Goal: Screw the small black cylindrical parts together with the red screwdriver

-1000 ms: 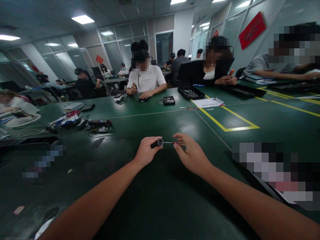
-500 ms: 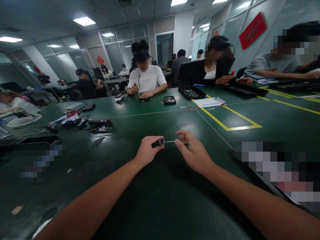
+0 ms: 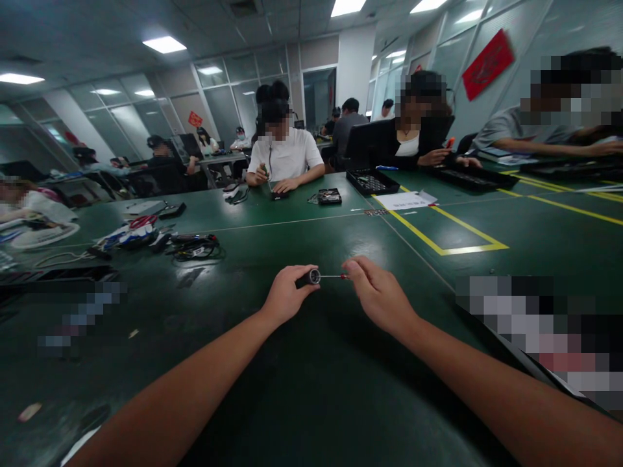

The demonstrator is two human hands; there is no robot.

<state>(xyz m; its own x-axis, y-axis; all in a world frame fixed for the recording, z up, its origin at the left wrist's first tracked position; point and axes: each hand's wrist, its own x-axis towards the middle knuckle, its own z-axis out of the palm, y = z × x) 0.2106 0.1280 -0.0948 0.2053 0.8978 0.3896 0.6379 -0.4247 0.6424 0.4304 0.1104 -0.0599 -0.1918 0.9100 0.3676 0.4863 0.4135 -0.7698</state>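
Observation:
Between thumb and fingers, my left hand (image 3: pixel 286 293) grips a dark cylinder (image 3: pixel 314 277) whose round end, with a pale ring inside, faces me. My right hand (image 3: pixel 382 288) is closed round the handle of a screwdriver (image 3: pixel 333 277). The thin metal shaft points left, and its tip meets the side of the cylinder. A bit of red shows where the shaft enters the handle; the fingers cover the rest. Both hands are held over the green table (image 3: pixel 292 402).
Cables (image 3: pixel 195 246) and a pile of small gear (image 3: pixel 131 233) lie to the left. Yellow tape (image 3: pixel 474 248) marks the table at right, near a white paper (image 3: pixel 407 200) and a black parts tray (image 3: pixel 372 181). Across the table sits a person in white (image 3: pixel 292 152), working by hand.
My right fingers, partly lifted before, have closed round the screwdriver handle, and the hand has turned. A red part near the handle now shows. The left hand and cylinder stay put.

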